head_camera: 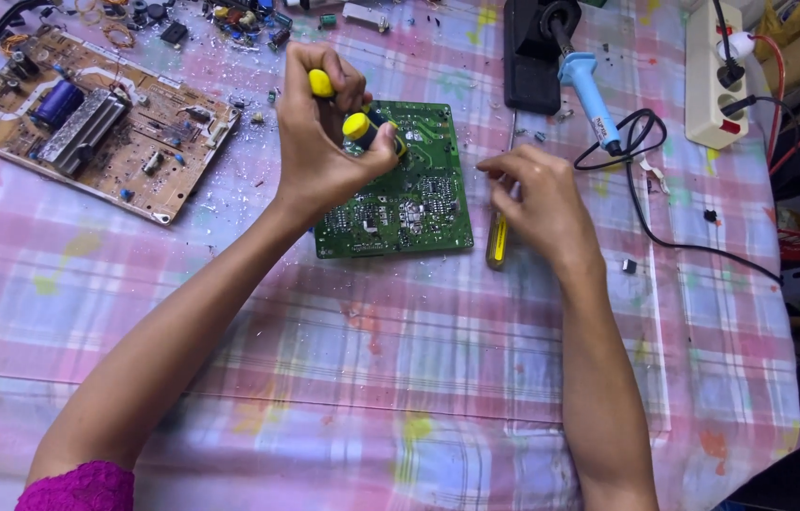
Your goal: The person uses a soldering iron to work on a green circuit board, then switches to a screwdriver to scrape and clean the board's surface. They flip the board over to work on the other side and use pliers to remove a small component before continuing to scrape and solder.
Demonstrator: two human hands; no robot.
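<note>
Left hand clenched on yellow-handled tool over green board; right hand grasps screwdriver.

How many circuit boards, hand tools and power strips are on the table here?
Circuit boards: 2, the green board and the tan board.
Hand tools: 3, yellow-handled pliers in the left hand, screwdriver under the right hand, blue soldering iron.
Power strips: 1, the white power strip.
Total: 6

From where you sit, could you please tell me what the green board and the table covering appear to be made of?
The green circuit board looks like rigid laminate with a glossy green coating, dotted with silvery solder points and small components. The plaid table covering seems to be thin woven cloth, matte, with soft creases; a coated fabric cannot be ruled out.
</note>
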